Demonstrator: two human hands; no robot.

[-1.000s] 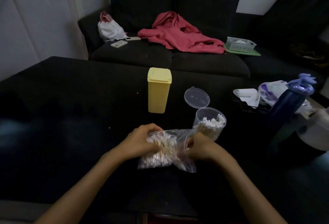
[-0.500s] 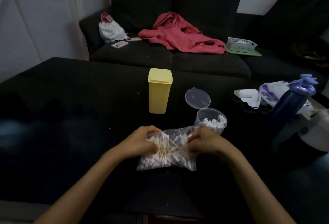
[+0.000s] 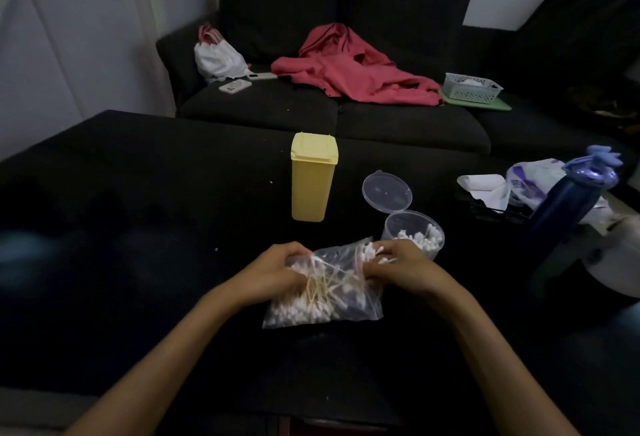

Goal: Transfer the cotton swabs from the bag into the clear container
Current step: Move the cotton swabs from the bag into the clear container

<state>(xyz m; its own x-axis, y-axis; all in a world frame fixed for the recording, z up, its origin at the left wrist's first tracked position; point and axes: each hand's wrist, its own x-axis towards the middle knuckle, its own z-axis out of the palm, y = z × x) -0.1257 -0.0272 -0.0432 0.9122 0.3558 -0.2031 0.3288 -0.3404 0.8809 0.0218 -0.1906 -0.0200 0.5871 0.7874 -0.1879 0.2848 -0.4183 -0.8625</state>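
Swabs (image 3: 304, 309): heaped inside the bag, between both hands; a few tips poking out at the right hand.
Bag (image 3: 363, 307): clear plastic, lying on the dark table (image 3: 138, 193).
Left hand (image 3: 273, 273): fingers curled, gripping the bag's left side.
Right hand (image 3: 403, 267): fingers curled, pinching the bag's open edge.
Clear container (image 3: 414, 233): just beyond the right hand, lid (image 3: 387, 191) flipped up, part full of swabs.
Yellow box (image 3: 312, 181): upright, beyond the left hand.
Blue bottle (image 3: 568, 208): well right of the right hand.

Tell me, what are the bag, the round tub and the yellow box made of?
The bag: thin clear plastic film, creased and shiny. The round tub: stiff transparent plastic, swabs visible through its wall. The yellow box: probably matte opaque plastic, smooth moulded sides.
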